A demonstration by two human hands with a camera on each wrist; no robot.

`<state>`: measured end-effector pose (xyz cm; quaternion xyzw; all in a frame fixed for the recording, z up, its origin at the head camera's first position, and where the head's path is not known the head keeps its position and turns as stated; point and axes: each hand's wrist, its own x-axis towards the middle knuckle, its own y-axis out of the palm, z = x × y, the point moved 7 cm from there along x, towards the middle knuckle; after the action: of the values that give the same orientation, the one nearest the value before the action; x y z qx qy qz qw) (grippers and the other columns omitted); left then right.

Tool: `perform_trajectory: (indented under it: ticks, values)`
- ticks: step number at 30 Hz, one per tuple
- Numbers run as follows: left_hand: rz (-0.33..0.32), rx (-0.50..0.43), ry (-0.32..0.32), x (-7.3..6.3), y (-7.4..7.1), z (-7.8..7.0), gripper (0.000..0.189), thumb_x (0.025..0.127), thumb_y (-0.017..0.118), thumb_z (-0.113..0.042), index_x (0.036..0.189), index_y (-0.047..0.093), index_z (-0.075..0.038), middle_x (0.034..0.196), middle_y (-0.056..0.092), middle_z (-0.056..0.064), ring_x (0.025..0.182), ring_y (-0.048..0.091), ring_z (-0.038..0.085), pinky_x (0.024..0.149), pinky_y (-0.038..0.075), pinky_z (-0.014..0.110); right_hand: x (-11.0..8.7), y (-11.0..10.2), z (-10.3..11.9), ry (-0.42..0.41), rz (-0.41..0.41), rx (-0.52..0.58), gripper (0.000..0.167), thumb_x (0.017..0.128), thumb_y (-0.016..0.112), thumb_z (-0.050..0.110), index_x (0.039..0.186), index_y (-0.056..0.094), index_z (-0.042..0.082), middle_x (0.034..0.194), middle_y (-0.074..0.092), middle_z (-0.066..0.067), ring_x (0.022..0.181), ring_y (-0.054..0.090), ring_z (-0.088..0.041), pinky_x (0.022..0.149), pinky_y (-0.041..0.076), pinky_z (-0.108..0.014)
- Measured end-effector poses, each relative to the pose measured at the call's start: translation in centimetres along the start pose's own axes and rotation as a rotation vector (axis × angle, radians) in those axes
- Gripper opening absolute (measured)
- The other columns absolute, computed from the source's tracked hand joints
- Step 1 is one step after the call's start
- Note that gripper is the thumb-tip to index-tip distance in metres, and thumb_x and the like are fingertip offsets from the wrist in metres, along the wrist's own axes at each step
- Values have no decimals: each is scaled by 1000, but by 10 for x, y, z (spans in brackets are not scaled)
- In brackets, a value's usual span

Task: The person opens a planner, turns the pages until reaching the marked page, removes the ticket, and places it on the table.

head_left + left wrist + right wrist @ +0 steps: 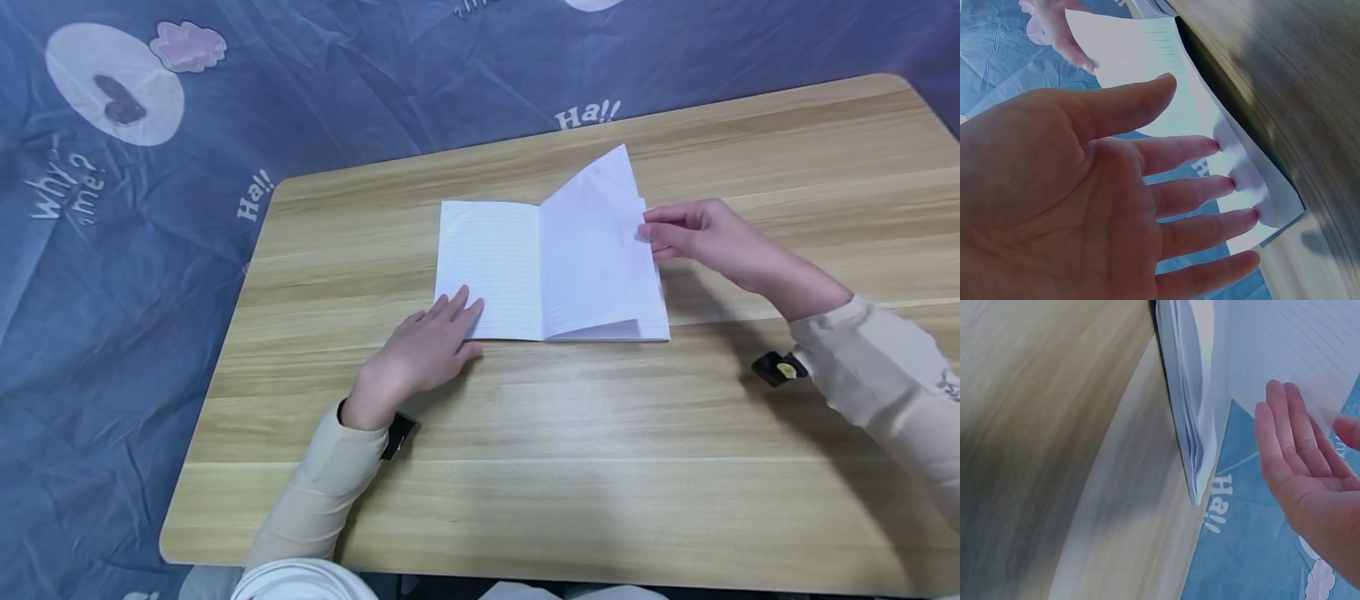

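pale wood-grain table (540,483) with rounded corners, wrinkled blue cloth (337,100) behind, white lettering (592,114), soft tabletop glare (588,406)

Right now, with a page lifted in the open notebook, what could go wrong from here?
The right hand pinches the raised page by its outer edge, so a hard pull might crease or tear it. In the right wrist view the pages beneath look slightly fanned apart, so another might get caught along with it. The left hand rests on the left page near its lower corner; if it lifted, the notebook could shift.
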<state>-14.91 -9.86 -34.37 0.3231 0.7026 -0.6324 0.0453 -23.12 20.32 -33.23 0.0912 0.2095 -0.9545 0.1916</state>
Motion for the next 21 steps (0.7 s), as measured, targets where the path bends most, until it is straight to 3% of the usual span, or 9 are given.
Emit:
perform_trajectory:
  ticks: [3,7,10,14,21]
  values:
    - [-1,-2,1,0,0,-1,65,104,44,-39,158,19,-13,164,6,10,148,11,34,116,17,54,1,4,7,-52,6,98,56,103,53,27,140,42,-12,112,65,4,93,67,-4,84,52,-20]
    - [-1,-9,-6,-1,0,0,65,104,45,-39,158,18,-13,164,5,10,148,9,33,116,16,54,5,16,23,-146,44,198,55,104,49,26,141,39,-14,111,67,1,97,67,-9,86,53,-23]
    - [1,-19,-11,-3,-2,0,66,104,45,-39,158,18,-14,164,4,9,148,8,33,116,16,54,11,28,35,-199,74,216,53,105,48,26,140,41,-14,111,68,-2,98,67,-11,87,52,-25]
    - [-1,-15,-15,-6,-4,2,66,104,45,-39,158,17,-13,164,4,10,148,8,32,116,16,54,21,45,45,-244,110,168,48,105,46,22,139,46,-11,119,67,-8,102,67,-13,89,52,-28]
    - [-28,-8,-18,-9,-13,9,64,105,42,-39,158,17,-14,164,5,9,149,8,30,116,17,53,35,71,53,-288,156,17,40,105,48,19,137,53,-4,133,59,-18,117,59,-30,95,50,-38]
